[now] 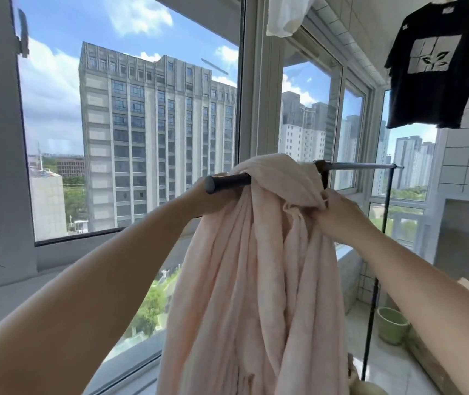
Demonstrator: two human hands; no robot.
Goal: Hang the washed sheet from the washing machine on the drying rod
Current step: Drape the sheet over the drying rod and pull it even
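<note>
Sheet (pixel 256 266) bunched over rod (pixel 227 182), right hand (pixel 338 212) pinching its edge.

A bunched pink sheet (pixel 256 266) drapes over the drying rod (pixel 355 166); the right hand (pixel 338 212) grips its folds, the left hand (pixel 213 195) is behind the rod's end.

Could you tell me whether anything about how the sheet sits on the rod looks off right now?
Yes: the pink sheet hangs bunched in a twisted clump near the drying rod's capped end, not spread along it. The right hand grips a fold.
</note>
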